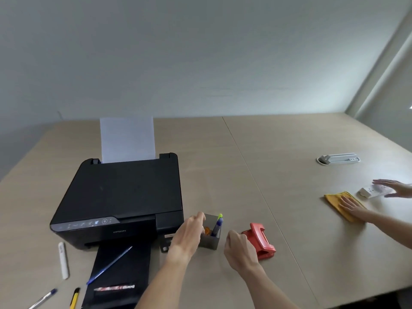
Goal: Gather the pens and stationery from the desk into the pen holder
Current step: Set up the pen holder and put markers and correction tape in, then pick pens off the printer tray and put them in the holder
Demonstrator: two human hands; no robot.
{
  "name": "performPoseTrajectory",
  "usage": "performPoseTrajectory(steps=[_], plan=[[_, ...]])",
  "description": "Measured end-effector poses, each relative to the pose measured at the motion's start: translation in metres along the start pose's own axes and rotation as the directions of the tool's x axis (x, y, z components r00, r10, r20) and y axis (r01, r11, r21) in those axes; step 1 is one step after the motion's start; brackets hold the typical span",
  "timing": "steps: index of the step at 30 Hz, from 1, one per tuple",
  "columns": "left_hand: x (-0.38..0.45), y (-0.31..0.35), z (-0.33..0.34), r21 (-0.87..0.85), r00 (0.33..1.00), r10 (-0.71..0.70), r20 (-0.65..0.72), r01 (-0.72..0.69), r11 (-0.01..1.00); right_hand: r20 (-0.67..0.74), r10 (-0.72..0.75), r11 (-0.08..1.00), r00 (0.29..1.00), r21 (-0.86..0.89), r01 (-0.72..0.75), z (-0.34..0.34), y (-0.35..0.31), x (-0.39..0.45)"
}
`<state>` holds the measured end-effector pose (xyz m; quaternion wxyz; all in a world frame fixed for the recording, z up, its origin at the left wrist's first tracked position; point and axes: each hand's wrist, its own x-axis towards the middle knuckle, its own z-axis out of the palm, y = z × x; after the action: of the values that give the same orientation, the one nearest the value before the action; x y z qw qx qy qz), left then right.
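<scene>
I see pen holder at lower centre of worktop, left hand against its left side, grip loosely spread, empty, right hand just right of it, curled, grip contents hidden, blue pen lower left on printer tray.

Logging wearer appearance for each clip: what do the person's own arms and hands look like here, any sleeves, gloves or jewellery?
Both forearms are bare as far as the picture's bottom edge, with no sleeve showing. The left hand and right hand wear no gloves, and no watch, ring or bracelet can be seen. The two hands at the right edge belong to another person.
</scene>
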<state>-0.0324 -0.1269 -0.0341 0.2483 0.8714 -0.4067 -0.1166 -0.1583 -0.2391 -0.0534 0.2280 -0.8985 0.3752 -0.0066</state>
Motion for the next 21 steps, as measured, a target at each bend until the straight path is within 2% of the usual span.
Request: performPoseTrajectory(steps=[6,9,16,21], plan=[[-0.022,-0.016,0.0,-0.054,1.0,-0.027,0.006,0.027,0.998,0.074,-0.023,0.999,0.997,-0.032,0.025,0.016,0.005,-0.011],[-0.045,-0.039,-0.004,0.018,0.995,-0.103,0.002,0.103,0.995,0.119,-0.056,0.996,0.991,-0.059,0.064,0.026,-0.003,-0.014],[-0.114,-0.107,-0.022,0.036,0.93,-0.347,-0.119,0.353,0.935,0.165,-0.281,0.957,0.945,-0.028,0.289,0.063,-0.067,-0.015],[-0.165,-0.151,-0.039,0.18,0.857,-0.495,-0.144,0.514,0.839,0.243,-0.457,0.879,0.856,-0.022,0.475,0.097,-0.128,-0.028]])
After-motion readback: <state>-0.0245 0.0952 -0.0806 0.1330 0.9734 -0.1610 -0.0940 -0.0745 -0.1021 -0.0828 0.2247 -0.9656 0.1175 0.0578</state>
